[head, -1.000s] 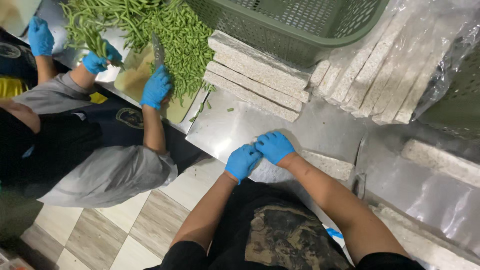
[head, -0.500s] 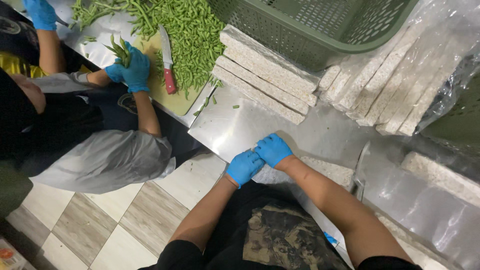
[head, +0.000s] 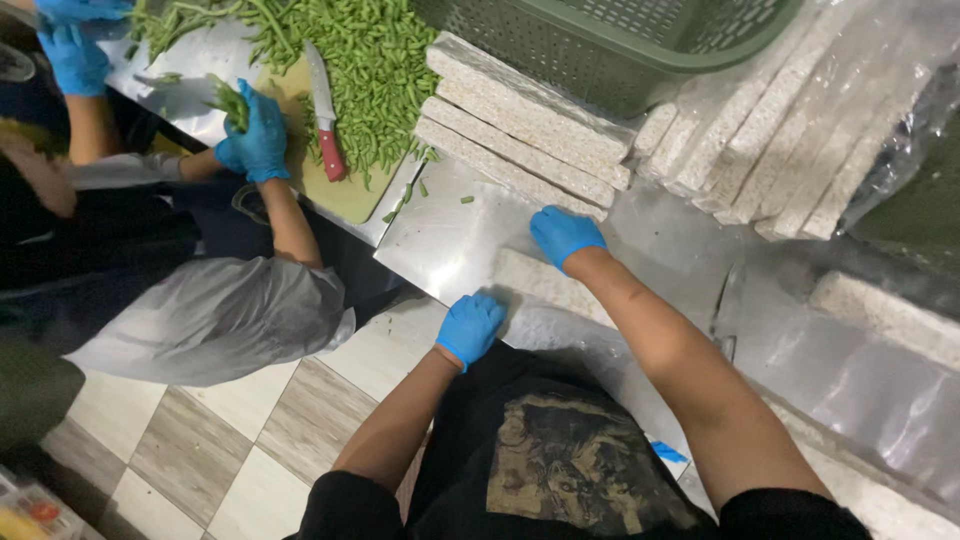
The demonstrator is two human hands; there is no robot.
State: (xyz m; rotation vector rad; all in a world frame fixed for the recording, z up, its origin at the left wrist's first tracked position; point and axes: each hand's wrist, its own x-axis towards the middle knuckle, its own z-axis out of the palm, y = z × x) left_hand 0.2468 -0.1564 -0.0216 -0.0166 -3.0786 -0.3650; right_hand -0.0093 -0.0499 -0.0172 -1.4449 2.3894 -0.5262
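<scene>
fingers (head: pixel 548 222) of the right hand (head: pixel 563 236), in a blue glove, lie spread and flat on the far end of a pale tempeh block (head: pixel 540 283) resting on the steel bench (head: pixel 440 235) in front of the person. left hand (head: pixel 470 327), also gloved in blue, curls over the near end of the same block at the bench edge, pinching clear plastic wrap (head: pixel 560 335) that trails from it. judged from this, unwrapping of this block is partly done: its far half looks bare while film clings at the near end.

stacked tempeh slabs (head: pixel 520 140), three or four counted, lie bare just beyond the right hand, apparently finished. wrapped tempeh blocks (head: pixel 790 150), about six side by side, remain in plastic at the right, with one more block (head: pixel 880 315) lying apart at the bench's near right. one green plastic basket (head: pixel 620 45) stands behind the stack.

at the upper left a co-worker's gloved hand (head: pixel 258 135) holds a small bunch of green beans, beside one red-handled knife (head: pixel 322 110) lying on a cutting board (head: pixel 350 190) among a heap of cut green beans (head: pixel 370 60). a second gloved hand (head: pixel 72 55) shows at the corner. checked floor tiles (head: pixel 250 430) lie below.
</scene>
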